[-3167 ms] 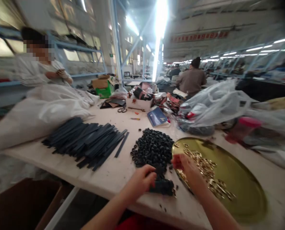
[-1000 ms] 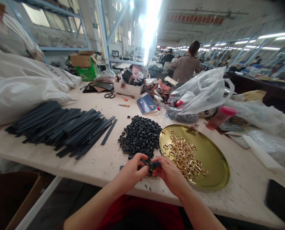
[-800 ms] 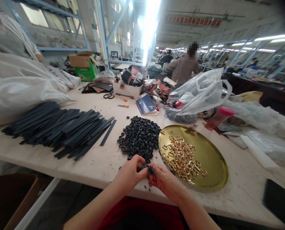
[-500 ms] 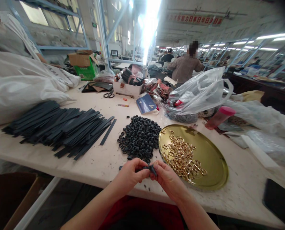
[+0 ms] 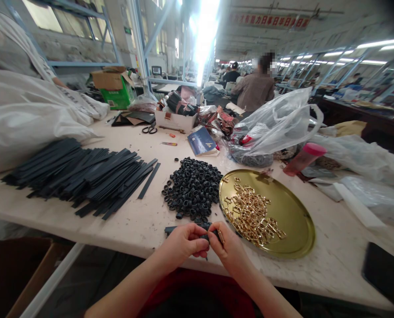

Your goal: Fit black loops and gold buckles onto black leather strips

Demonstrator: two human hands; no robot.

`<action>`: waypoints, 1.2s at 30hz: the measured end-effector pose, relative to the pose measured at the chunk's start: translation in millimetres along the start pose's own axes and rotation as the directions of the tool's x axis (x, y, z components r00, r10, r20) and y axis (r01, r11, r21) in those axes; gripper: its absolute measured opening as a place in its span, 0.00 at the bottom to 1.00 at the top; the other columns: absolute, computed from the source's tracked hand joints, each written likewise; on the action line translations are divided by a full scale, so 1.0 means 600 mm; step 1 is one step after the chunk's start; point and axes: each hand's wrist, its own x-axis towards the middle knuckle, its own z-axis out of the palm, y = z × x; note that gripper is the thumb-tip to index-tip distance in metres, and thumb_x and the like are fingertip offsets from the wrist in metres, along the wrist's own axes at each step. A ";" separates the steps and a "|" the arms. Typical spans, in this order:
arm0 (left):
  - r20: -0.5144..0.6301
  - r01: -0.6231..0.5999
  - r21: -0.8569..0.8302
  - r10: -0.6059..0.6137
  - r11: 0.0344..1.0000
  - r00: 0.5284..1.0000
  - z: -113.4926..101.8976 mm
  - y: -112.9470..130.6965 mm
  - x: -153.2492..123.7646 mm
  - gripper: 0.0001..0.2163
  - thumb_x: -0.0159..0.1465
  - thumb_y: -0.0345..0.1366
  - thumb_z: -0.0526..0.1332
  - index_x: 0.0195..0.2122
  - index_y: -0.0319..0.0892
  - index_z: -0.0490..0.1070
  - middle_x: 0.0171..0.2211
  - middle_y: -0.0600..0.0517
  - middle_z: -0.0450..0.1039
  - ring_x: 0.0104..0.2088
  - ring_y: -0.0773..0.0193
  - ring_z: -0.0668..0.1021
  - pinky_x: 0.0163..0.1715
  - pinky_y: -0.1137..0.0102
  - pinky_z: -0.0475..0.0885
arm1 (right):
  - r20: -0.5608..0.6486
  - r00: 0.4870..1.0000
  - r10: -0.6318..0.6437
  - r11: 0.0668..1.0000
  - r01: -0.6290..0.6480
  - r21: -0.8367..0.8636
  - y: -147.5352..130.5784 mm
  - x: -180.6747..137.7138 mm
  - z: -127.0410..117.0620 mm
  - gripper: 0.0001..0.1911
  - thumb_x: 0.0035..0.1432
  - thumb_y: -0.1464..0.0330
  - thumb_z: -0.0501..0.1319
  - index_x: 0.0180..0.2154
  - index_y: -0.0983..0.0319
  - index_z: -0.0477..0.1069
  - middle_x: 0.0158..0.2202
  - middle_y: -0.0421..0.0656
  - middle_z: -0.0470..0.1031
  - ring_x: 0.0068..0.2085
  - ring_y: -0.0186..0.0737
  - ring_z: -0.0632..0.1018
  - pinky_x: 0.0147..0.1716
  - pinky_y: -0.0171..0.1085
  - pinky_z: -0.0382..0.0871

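Left hand [image 5: 182, 242] and right hand [image 5: 229, 245] pinch a dark strip [image 5: 204, 237], mostly hidden; a gold piece [image 5: 221, 237] shows more plainly than before.

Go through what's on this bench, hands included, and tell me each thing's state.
Left hand: pinching a mostly hidden dark piece
Right hand: pinched at the same piece
Gold tray: lying flat, holding buckles
Buckles: loosely heaped, some strays
Black loops: piled, a few apart
Dark strips: stacked untidily, one separate
Blue booklet: closed
Pink-lidded container: lid on
White box: open, filled past the rim
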 end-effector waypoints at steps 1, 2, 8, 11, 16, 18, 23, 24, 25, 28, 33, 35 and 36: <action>0.027 0.003 -0.011 -0.003 1.000 1.000 -0.001 0.000 -0.001 0.09 0.51 0.33 0.60 0.33 0.36 0.68 0.22 0.54 0.72 0.24 0.69 0.74 0.26 0.74 0.67 | 0.019 1.000 -0.005 1.000 0.005 -0.012 -0.001 -0.001 -0.002 0.05 0.56 0.66 0.51 0.31 0.60 0.62 0.23 0.37 0.66 0.25 0.34 0.67 0.25 0.33 0.58; 0.052 0.008 -0.021 -0.007 1.000 0.999 -0.002 0.001 -0.003 0.09 0.51 0.33 0.59 0.33 0.36 0.68 0.23 0.54 0.72 0.24 0.69 0.74 0.27 0.74 0.67 | 0.043 0.999 -0.013 1.000 0.014 -0.024 -0.003 -0.002 -0.004 0.05 0.56 0.66 0.51 0.31 0.60 0.62 0.22 0.37 0.66 0.25 0.34 0.67 0.24 0.33 0.57; 0.086 0.041 -0.005 -0.040 0.999 0.995 0.004 -0.008 -0.012 0.12 0.50 0.34 0.61 0.35 0.37 0.66 0.24 0.54 0.73 0.25 0.68 0.74 0.29 0.73 0.67 | 0.166 0.984 -0.063 0.998 0.061 0.019 -0.005 -0.028 -0.004 0.09 0.59 0.64 0.48 0.32 0.60 0.62 0.25 0.38 0.67 0.27 0.34 0.69 0.27 0.33 0.59; 0.135 0.046 0.081 -0.057 0.996 0.989 0.008 -0.019 -0.020 0.12 0.52 0.37 0.59 0.36 0.38 0.66 0.24 0.54 0.72 0.24 0.68 0.74 0.26 0.75 0.66 | 0.099 0.995 -0.003 0.985 -0.014 0.173 0.001 -0.051 0.010 0.12 0.61 0.62 0.45 0.34 0.60 0.62 0.28 0.39 0.68 0.30 0.35 0.70 0.29 0.33 0.63; 0.215 -0.037 0.455 -0.070 0.889 0.974 0.009 -0.014 -0.032 0.12 0.59 0.39 0.49 0.30 0.38 0.68 0.20 0.56 0.68 0.18 0.72 0.69 0.19 0.78 0.61 | 0.013 1.000 0.025 0.977 -0.027 0.211 0.006 -0.070 0.033 0.14 0.62 0.61 0.44 0.38 0.60 0.62 0.32 0.42 0.70 0.35 0.36 0.72 0.35 0.34 0.66; 0.207 -0.107 0.568 -0.016 0.816 0.978 0.011 -0.003 -0.029 0.13 0.61 0.39 0.47 0.31 0.39 0.69 0.20 0.56 0.68 0.18 0.71 0.68 0.20 0.78 0.61 | 0.033 0.999 -0.002 0.980 -0.005 0.199 0.005 -0.065 0.031 0.14 0.62 0.62 0.43 0.38 0.61 0.63 0.32 0.42 0.71 0.34 0.36 0.73 0.34 0.34 0.67; 0.150 -0.228 0.903 0.231 0.364 0.961 -0.002 0.012 0.002 0.10 0.59 0.40 0.53 0.31 0.41 0.70 0.31 0.50 0.72 0.33 0.61 0.72 0.31 0.71 0.64 | -0.201 0.974 -0.099 0.974 0.054 -0.221 0.029 -0.025 0.010 0.16 0.59 0.62 0.49 0.44 0.63 0.65 0.40 0.49 0.72 0.42 0.45 0.72 0.41 0.43 0.66; 0.124 -0.198 0.946 0.278 0.258 0.953 -0.009 0.008 0.010 0.09 0.57 0.39 0.56 0.34 0.41 0.70 0.34 0.49 0.71 0.36 0.58 0.72 0.35 0.69 0.64 | -0.246 0.960 -0.134 0.948 0.052 -0.314 0.041 -0.015 0.010 0.17 0.58 0.62 0.50 0.46 0.64 0.65 0.43 0.51 0.71 0.45 0.47 0.71 0.44 0.46 0.65; 0.097 -0.154 0.974 0.306 0.168 0.947 -0.016 0.003 0.017 0.09 0.56 0.38 0.57 0.36 0.40 0.69 0.36 0.47 0.70 0.38 0.56 0.71 0.37 0.66 0.64 | -0.270 0.950 -0.156 0.926 0.046 -0.376 0.053 -0.006 0.012 0.18 0.58 0.63 0.49 0.46 0.65 0.65 0.45 0.52 0.70 0.47 0.49 0.69 0.46 0.48 0.63; 0.069 -0.073 0.997 0.304 0.000 0.950 -0.027 -0.020 0.036 0.07 0.56 0.33 0.55 0.36 0.38 0.68 0.36 0.44 0.69 0.39 0.54 0.71 0.39 0.61 0.65 | -0.261 0.950 -0.173 0.910 0.053 -0.411 0.085 0.013 0.032 0.17 0.60 0.66 0.46 0.46 0.65 0.66 0.45 0.52 0.71 0.47 0.47 0.70 0.47 0.48 0.63; 0.110 -0.102 0.994 0.293 -0.042 0.950 -0.005 -0.033 0.055 0.09 0.60 0.27 0.47 0.33 0.38 0.66 0.34 0.45 0.69 0.37 0.55 0.72 0.37 0.61 0.67 | -0.301 0.937 -0.177 0.957 0.092 -0.277 0.100 0.007 0.053 0.19 0.60 0.64 0.47 0.48 0.65 0.64 0.46 0.51 0.71 0.47 0.46 0.71 0.47 0.47 0.64; 0.082 -0.083 0.996 0.294 -0.008 0.952 -0.014 -0.029 0.043 0.09 0.60 0.27 0.47 0.33 0.40 0.66 0.33 0.46 0.69 0.35 0.58 0.73 0.35 0.64 0.68 | -0.344 0.921 -0.182 0.971 0.113 -0.211 0.097 -0.002 0.049 0.21 0.59 0.61 0.47 0.51 0.64 0.60 0.50 0.52 0.68 0.50 0.47 0.68 0.49 0.49 0.62; 0.042 -0.055 0.998 0.308 0.034 0.950 -0.031 -0.029 0.029 0.09 0.60 0.28 0.47 0.34 0.40 0.65 0.33 0.47 0.70 0.34 0.59 0.74 0.35 0.66 0.68 | -0.361 0.913 -0.188 0.975 0.128 -0.183 0.096 -0.006 0.046 0.22 0.60 0.60 0.46 0.52 0.64 0.58 0.51 0.52 0.66 0.52 0.48 0.67 0.49 0.50 0.61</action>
